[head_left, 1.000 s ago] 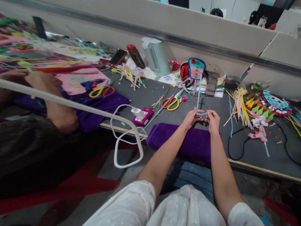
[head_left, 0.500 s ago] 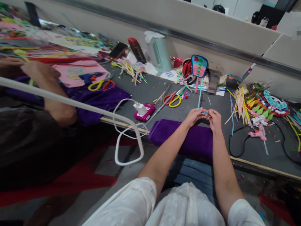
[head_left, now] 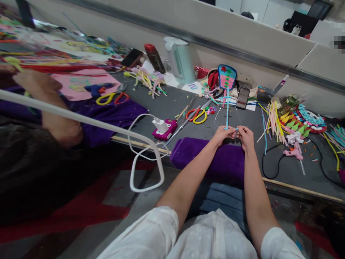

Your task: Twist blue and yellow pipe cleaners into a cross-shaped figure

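A light blue pipe cleaner (head_left: 227,111) runs upright from my left hand (head_left: 223,134), whose fingers are closed on its lower end. My right hand (head_left: 245,136) is pinched close beside it, on a short blue piece that looks like part of the same pipe cleaner. Thin pale wire rises near both hands. Behind the pipe cleaner's top stands a fan-shaped panel (head_left: 226,77) in blue and pink with a red flower and green leaves. Below my wrists lies a folded purple cloth (head_left: 210,154) at the table edge.
Left of my hands lie scissors (head_left: 198,114) and a magenta power strip (head_left: 165,129). Right are a pink glue gun (head_left: 295,151), a pipe cleaner bundle (head_left: 275,122) and a phone (head_left: 243,98). A kettle (head_left: 183,61) stands behind. A white bent tube (head_left: 107,126) crosses before a co-worker's arm (head_left: 58,104).
My fingers have shifted on the blue pipe cleaner; the stretch between my hands now looks shorter and bent. The view has turned slightly, sliding the surroundings a little to the left.
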Tool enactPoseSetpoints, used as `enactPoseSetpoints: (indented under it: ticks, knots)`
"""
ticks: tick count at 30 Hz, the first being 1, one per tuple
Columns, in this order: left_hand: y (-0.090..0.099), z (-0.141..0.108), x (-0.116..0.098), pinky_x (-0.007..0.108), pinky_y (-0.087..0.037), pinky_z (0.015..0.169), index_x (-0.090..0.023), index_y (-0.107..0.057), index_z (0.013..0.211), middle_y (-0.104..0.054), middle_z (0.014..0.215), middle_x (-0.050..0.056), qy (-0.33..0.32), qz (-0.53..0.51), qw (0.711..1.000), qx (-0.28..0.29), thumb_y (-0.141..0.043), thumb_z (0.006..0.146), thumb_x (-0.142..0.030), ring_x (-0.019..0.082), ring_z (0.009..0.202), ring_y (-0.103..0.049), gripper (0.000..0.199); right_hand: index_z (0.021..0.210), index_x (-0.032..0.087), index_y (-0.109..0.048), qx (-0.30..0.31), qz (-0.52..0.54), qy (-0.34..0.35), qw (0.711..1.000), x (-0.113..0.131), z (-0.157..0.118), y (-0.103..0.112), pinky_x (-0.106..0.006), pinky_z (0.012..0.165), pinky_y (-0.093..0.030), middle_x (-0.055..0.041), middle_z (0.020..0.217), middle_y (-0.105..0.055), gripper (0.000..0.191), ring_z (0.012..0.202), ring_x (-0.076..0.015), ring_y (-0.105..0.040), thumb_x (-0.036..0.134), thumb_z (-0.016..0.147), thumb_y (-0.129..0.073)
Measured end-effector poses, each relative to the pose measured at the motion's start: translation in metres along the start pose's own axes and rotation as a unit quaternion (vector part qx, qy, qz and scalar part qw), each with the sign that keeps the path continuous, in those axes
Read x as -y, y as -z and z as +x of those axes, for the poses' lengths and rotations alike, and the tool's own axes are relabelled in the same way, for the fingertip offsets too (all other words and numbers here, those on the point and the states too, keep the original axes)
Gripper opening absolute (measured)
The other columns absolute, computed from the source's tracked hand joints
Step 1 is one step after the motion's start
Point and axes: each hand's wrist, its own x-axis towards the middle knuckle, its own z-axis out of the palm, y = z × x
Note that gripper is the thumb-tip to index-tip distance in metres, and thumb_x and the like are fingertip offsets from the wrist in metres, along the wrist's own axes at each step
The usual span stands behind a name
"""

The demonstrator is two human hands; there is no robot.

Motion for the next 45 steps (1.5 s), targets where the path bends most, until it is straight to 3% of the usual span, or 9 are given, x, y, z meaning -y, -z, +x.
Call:
enactPoseSetpoints:
  ticks: [6,11,15,21,26,31,38,45]
  knots:
    - [-0.001,-0.002,-0.001,0.027,-0.052,0.059,-0.01,-0.068,0.078,-0.066,0.061,0.004,-0.037,0.036,0.998,-0.033,-0.078,0.062,-0.036,0.011,0.051,-0.06,0.032,0.078,0.017,-0.067,-0.019,-0.006,-0.002,1.0,-0.002,0.0,-0.002,-0.02,0.048,-0.045,0.0022,0.067,-0.061,0.029,0.054,-0.0073,-0.05,0.038,0.06,-0.077]
    - [-0.004,-0.003,-0.002,0.026,-0.052,0.059,-0.01,-0.07,0.08,-0.066,0.062,0.004,-0.096,0.074,0.992,-0.033,-0.074,0.067,-0.037,0.012,0.054,-0.061,0.029,0.076,0.017,-0.062,-0.053,-0.005,-0.003,0.999,-0.002,-0.002,-0.012,-0.02,0.046,-0.042,0.005,0.058,-0.055,0.03,0.048,-0.0063,-0.047,0.04,0.061,-0.074]
    - [-0.009,-0.005,-0.002,0.025,-0.052,0.06,-0.012,-0.071,0.076,-0.066,0.061,0.003,-0.134,0.112,0.983,-0.051,-0.07,0.07,-0.033,0.012,0.055,-0.061,0.023,0.073,0.018,-0.058,-0.091,-0.016,0.015,0.996,-0.006,-0.001,-0.021,-0.019,0.043,-0.038,0.0076,0.052,-0.049,0.024,0.043,-0.006,-0.043,0.039,0.066,-0.067]
    - [-0.014,-0.008,-0.002,0.027,-0.053,0.06,-0.014,-0.069,0.068,-0.065,0.061,0.002,-0.141,0.141,0.978,-0.066,-0.067,0.069,-0.027,0.014,0.056,-0.062,0.014,0.074,0.02,-0.052,-0.161,-0.073,0.041,0.983,-0.01,0.002,-0.028,-0.019,0.04,-0.035,0.0086,0.053,-0.047,0.013,0.042,-0.0064,-0.041,0.032,0.069,-0.055]
    - [-0.013,-0.007,-0.004,0.025,-0.051,0.058,-0.013,-0.069,0.068,-0.065,0.059,0.003,-0.131,0.136,0.981,-0.034,-0.066,0.071,-0.03,0.012,0.053,-0.059,0.018,0.082,0.021,-0.054,-0.088,-0.066,0.048,0.993,-0.001,0.0,-0.024,-0.019,0.039,-0.033,0.0091,0.052,-0.048,0.015,0.041,-0.0071,-0.043,0.027,0.068,-0.053]
    - [-0.01,-0.006,-0.004,0.024,-0.05,0.056,-0.011,-0.069,0.071,-0.064,0.058,0.003,-0.109,0.106,0.987,-0.045,-0.07,0.068,-0.032,0.011,0.051,-0.059,0.021,0.08,0.019,-0.059,-0.039,-0.068,0.058,0.995,0.008,-0.002,-0.016,-0.018,0.042,-0.037,0.0072,0.057,-0.052,0.015,0.046,-0.0066,-0.045,0.028,0.069,-0.059]
    - [-0.007,-0.009,-0.008,0.024,-0.05,0.056,-0.011,-0.069,0.075,-0.064,0.059,0.003,-0.093,0.062,0.993,-0.031,-0.072,0.067,-0.034,0.011,0.051,-0.058,0.025,0.084,0.019,-0.063,-0.008,-0.129,0.09,0.988,0.012,-0.005,-0.009,-0.02,0.045,-0.045,0.002,0.072,-0.059,0.022,0.059,-0.0103,-0.054,0.038,0.073,-0.062]
    - [-0.004,-0.007,-0.006,0.025,-0.05,0.057,-0.011,-0.07,0.076,-0.064,0.06,0.003,-0.107,0.078,0.99,-0.046,-0.074,0.065,-0.036,0.011,0.052,-0.059,0.027,0.081,0.018,-0.063,-0.026,-0.154,0.089,0.984,0.007,-0.003,-0.003,-0.022,0.044,-0.046,0.0017,0.069,-0.06,0.029,0.057,-0.0109,-0.054,0.045,0.071,-0.066]
